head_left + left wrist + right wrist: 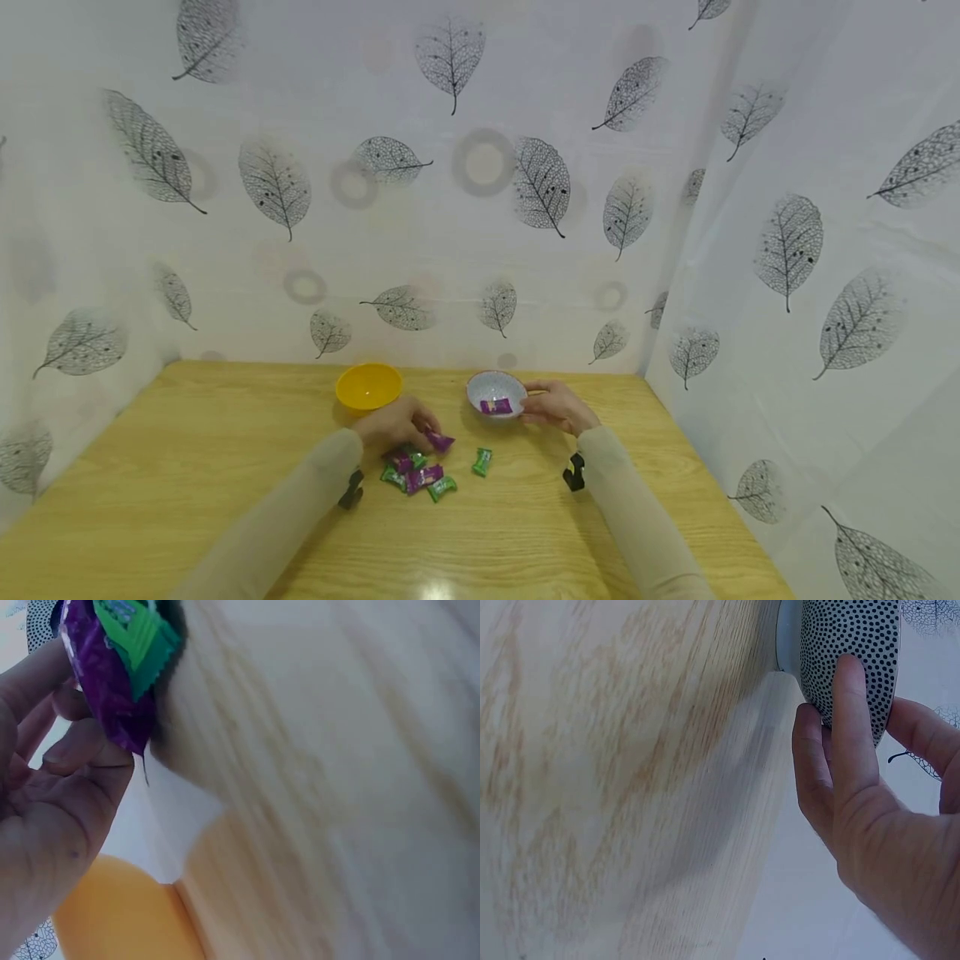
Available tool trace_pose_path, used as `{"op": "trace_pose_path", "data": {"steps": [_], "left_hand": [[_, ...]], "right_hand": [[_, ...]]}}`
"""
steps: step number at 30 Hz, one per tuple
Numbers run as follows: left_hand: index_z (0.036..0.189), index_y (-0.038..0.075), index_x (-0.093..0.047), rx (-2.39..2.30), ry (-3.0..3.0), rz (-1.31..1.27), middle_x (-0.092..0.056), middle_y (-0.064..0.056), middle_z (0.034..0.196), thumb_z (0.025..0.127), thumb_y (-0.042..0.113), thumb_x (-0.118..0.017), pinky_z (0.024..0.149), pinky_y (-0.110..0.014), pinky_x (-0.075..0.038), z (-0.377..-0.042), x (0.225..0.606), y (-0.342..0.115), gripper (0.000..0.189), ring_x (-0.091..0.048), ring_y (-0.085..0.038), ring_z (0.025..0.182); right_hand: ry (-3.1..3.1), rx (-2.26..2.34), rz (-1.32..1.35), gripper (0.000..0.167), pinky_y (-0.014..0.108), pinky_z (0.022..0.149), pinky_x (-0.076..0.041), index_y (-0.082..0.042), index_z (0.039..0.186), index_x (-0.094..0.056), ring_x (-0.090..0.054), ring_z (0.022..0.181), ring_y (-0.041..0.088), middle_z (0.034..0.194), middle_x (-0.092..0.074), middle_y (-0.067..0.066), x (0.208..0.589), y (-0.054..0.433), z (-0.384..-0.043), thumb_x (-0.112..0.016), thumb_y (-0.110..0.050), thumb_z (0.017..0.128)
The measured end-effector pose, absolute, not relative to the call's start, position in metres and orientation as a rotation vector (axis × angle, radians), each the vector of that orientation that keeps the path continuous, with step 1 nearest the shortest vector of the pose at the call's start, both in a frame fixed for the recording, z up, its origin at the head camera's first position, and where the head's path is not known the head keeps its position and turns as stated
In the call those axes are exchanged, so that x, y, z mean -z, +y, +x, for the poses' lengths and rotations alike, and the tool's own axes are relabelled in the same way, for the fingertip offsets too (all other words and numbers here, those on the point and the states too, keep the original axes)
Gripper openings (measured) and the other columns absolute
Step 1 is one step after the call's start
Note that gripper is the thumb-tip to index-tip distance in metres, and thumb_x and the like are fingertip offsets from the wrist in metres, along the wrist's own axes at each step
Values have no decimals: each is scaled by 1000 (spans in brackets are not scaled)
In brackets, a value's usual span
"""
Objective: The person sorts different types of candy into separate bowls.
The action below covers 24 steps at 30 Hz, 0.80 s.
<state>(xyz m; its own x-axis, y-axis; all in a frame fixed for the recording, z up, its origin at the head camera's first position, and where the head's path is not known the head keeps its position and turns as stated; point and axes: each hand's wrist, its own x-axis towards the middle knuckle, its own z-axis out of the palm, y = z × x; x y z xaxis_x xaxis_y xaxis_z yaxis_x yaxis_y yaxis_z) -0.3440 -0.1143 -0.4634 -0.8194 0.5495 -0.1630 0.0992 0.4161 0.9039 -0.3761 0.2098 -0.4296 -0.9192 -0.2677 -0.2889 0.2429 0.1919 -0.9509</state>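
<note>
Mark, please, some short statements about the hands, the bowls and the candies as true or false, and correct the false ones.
1. The left hand holds a purple candy. True.
2. The yellow bowl is to the left of the white bowl. True.
3. The right hand grips the yellow bowl. False: it holds the white bowl.
4. One green candy lies apart from the pile. True.
5. Only green can be seen inside the white bowl. False: another purple candy lies there.
6. The white bowl is plain outside. False: it has black dots.
</note>
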Motion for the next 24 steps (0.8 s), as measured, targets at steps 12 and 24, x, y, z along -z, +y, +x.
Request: {"op": "trace_pose_path", "data": {"steps": [12,24], "left_hand": [[92,12,-77,-1444,2288,554,-72,-8,91,82,13,-78,64,-30,-53,-342,452,-104,11,-57,-18,70],[97,16,-77,-1398,2398,647,-73,0,95,86,20,-75,74,-32,-51,-344,446,-95,13,-56,-17,83]], "right_hand": [[2088,1774,-29,52,40,92,-55,9,145,-35,-69,99,27,130,-54,34,428,211,-374,-53,3,96],[2092,1764,-68,53,39,94,-54,10,146,-33,-67,107,32,132,-52,35,432,213,-374,-53,1,97]]}}
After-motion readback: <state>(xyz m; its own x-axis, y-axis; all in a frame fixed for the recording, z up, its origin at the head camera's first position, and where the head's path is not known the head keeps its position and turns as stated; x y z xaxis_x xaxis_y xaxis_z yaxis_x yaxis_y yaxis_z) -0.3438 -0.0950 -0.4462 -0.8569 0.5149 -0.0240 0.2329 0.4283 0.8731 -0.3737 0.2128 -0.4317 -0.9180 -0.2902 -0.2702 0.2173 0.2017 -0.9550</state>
